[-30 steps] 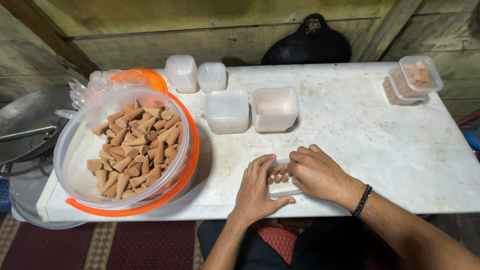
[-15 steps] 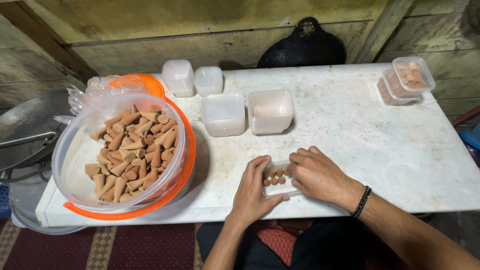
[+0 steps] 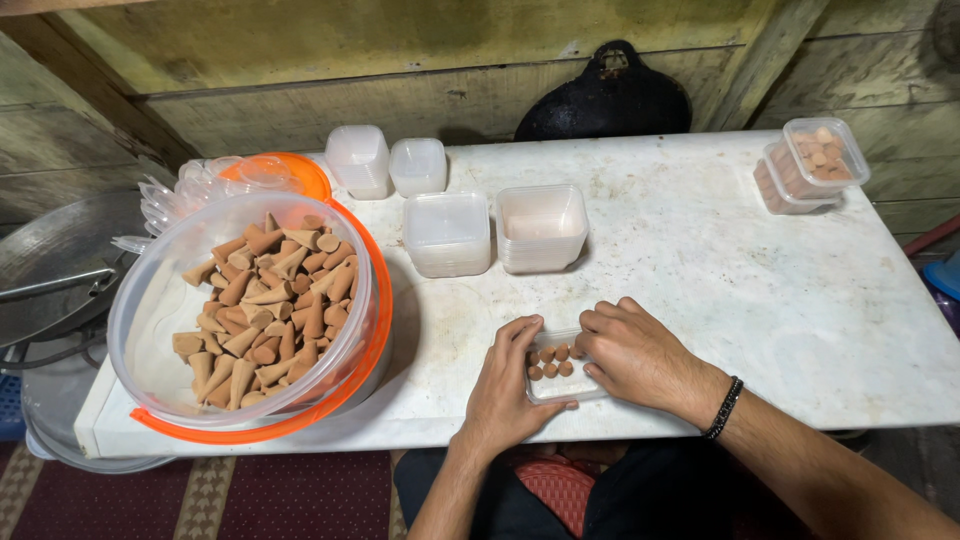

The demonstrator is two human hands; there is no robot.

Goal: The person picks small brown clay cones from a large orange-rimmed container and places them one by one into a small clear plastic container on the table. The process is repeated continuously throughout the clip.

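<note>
Rough wooden planks back a white, stained desk (image 3: 760, 300), with a dark round pan (image 3: 610, 100) leaning against them at the upper middle of the frame. At the left, a large clear tub with an orange rim (image 3: 250, 310) holds a heap of tan cones (image 3: 265, 305), too many to count. Four small clear containers stand in the upper middle: two upturned cups (image 3: 388, 160) near the planks, and closer in a lidded box (image 3: 447, 233) beside a stack of open boxes (image 3: 541, 227). At the upper right, two filled, lidded boxes (image 3: 812, 160) of cones are stacked, one leaning on the other. A pile of clear lids (image 3: 175, 200) lies at the upper left behind the tub. Low in the middle, near the desk's front edge, a small clear tray (image 3: 558, 370) holds about six cones standing point down. It sits between both hands: the left hand (image 3: 505, 395) rests flat with its fingers (image 3: 525, 335) spread along the tray's left side, gripping nothing, while the right hand (image 3: 640, 355) covers the tray's right part, its fingers (image 3: 592, 322) curled over the rim and touching the cones. A black bracelet (image 3: 725, 408) circles the right wrist.
</note>
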